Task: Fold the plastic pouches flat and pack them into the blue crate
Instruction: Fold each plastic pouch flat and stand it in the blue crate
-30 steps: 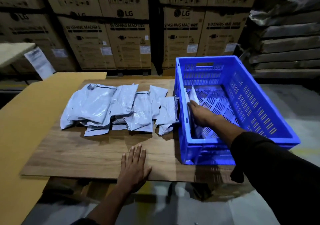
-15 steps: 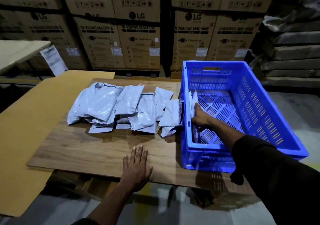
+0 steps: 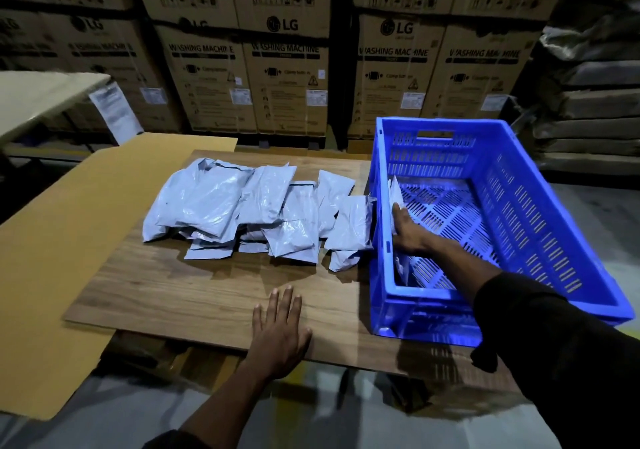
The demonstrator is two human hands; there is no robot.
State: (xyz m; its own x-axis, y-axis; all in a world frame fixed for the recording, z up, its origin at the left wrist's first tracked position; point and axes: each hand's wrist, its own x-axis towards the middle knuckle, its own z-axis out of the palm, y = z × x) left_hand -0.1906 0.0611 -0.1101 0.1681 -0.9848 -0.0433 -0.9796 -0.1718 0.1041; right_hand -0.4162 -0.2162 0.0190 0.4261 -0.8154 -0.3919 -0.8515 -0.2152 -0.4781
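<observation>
1. Currently the right hand (image 3: 407,232) presses a folded pale-grey plastic pouch (image 3: 395,195) upright against the left wall of the blue slatted plastic crate (image 3: 519,206); once let go, it could topple or unfold.
2. The left hand (image 3: 278,331) rests flat, fingers straight, on the wooden board (image 3: 173,293); the loose pouch heap (image 3: 249,206) awaits.
3. The right fingertips are hidden, so their grip is unclear.

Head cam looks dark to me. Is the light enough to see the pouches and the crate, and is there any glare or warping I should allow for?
Head view: dim overall, corners falling to black, yet the pile of pouches and blue crate read clearly. Soft sheen on the pouch plastic, no blown-out glare. The wide-angle lens bows the stacked cartons. The left hand casts little shadow on the wooden board; the lower foreground is smeared.
</observation>
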